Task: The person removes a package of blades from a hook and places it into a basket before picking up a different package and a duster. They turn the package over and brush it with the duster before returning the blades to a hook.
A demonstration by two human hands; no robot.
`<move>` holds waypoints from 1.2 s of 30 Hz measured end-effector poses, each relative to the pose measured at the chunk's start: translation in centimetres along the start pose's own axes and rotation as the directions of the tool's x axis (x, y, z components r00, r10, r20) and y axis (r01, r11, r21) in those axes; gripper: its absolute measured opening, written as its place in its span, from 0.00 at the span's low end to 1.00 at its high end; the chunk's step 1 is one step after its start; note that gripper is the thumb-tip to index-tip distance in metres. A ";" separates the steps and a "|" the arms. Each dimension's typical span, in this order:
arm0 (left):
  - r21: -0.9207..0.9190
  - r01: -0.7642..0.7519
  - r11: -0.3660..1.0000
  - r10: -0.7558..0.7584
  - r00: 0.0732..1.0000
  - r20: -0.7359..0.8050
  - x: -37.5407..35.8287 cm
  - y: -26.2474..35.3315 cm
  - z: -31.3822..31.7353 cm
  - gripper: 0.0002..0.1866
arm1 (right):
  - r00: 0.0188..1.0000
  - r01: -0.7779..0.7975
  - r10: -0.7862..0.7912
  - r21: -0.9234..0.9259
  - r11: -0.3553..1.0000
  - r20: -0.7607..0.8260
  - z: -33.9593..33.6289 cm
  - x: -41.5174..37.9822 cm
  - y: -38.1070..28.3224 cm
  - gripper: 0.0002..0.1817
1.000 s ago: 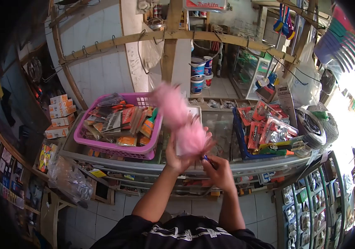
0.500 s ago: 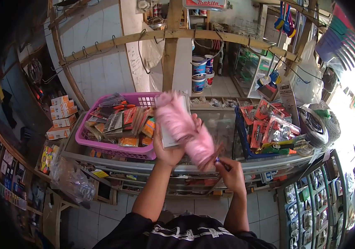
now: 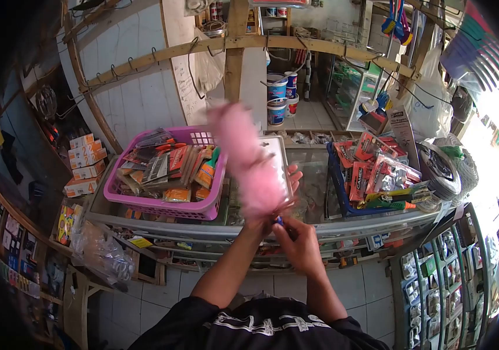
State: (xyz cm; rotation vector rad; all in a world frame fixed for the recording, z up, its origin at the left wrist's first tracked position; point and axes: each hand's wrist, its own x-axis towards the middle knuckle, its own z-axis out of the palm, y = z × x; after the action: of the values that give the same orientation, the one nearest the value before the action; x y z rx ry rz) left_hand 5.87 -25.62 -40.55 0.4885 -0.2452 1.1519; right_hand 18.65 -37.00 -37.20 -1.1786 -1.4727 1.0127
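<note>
My right hand (image 3: 299, 245) is closed around the thin handle of a fluffy pink duster (image 3: 243, 154), whose head is smeared by motion. The duster slants up and to the left, passing in front of a flat white pack (image 3: 277, 154) with a row of small dark marks along its edge. Beneath that pack is my left hand (image 3: 294, 178), its fingertips showing past the right edge while the palm is hidden. Both hands are above the glass counter (image 3: 307, 169), between a pink basket (image 3: 165, 212) and a blue basket (image 3: 351, 211).
Packaged goods and brushes fill the pink basket; red packs crowd the blue one. Orange-and-white boxes (image 3: 88, 157) are stacked at left. Coiled rope (image 3: 465, 169) lies at right. A wooden rail with hooks (image 3: 167, 53) crosses beyond the counter, and paint buckets (image 3: 277, 114) stand behind.
The duster has swung left and now stands steeper. My right hand has moved left, and the white pack with my left hand has shifted to the right.
</note>
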 end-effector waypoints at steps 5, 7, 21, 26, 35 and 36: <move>0.119 -0.104 0.987 0.121 0.981 -0.148 -1.0 1.8 1.5 0.46 | 0.992 0.032 -0.037 -0.042 0.999 -0.119 -1.3 1.0 4.5 0.14; 0.183 -0.131 0.974 0.157 0.978 -0.134 -0.9 2.1 0.7 0.45 | 0.992 0.055 -0.065 -0.095 0.994 -0.111 -1.8 0.7 4.2 0.14; 0.199 -0.079 0.977 0.077 0.997 0.015 -1.8 0.6 1.8 0.51 | 0.999 0.033 -0.033 0.006 0.999 0.011 -1.0 1.0 4.2 0.16; 0.001 -0.010 1.000 0.010 0.996 -0.094 -3.2 1.3 0.1 0.52 | 0.996 -0.081 0.076 0.156 0.984 0.041 -1.9 1.5 4.7 0.15; 0.376 -0.125 0.918 0.221 0.949 -0.226 -4.0 2.6 1.3 0.47 | 0.993 0.007 -0.013 -0.057 0.998 -0.116 -1.7 1.8 5.1 0.14; 0.416 -0.124 0.901 0.267 0.914 -0.305 -4.0 2.7 1.1 0.49 | 0.993 0.034 -0.048 -0.131 0.991 -0.105 -1.9 1.6 5.0 0.13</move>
State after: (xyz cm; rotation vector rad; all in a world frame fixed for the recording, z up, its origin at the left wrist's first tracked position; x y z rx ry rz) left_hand 1.89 -28.52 -40.70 0.6013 0.2646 1.4777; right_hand 21.32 -34.39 -41.41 -1.2695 -1.4886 0.8228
